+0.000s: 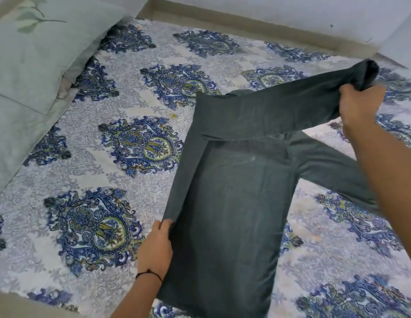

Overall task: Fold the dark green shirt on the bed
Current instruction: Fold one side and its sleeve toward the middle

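The dark green shirt (pixel 232 203) lies flat on the bed (pixel 122 184), its left side folded over the body. My left hand (pixel 157 245) pinches the folded left edge near the hem. My right hand (pixel 358 104) grips one long sleeve near its cuff and holds it raised, stretched across the shirt's upper part toward the right. The other sleeve lies on the sheet under my right forearm, running out to the right.
The bed has a white sheet with blue paisley medallions. A pale green pillow (pixel 37 58) rests at the upper left. A white wall (pixel 268 10) and the bed's beige border (pixel 246 31) run along the far side.
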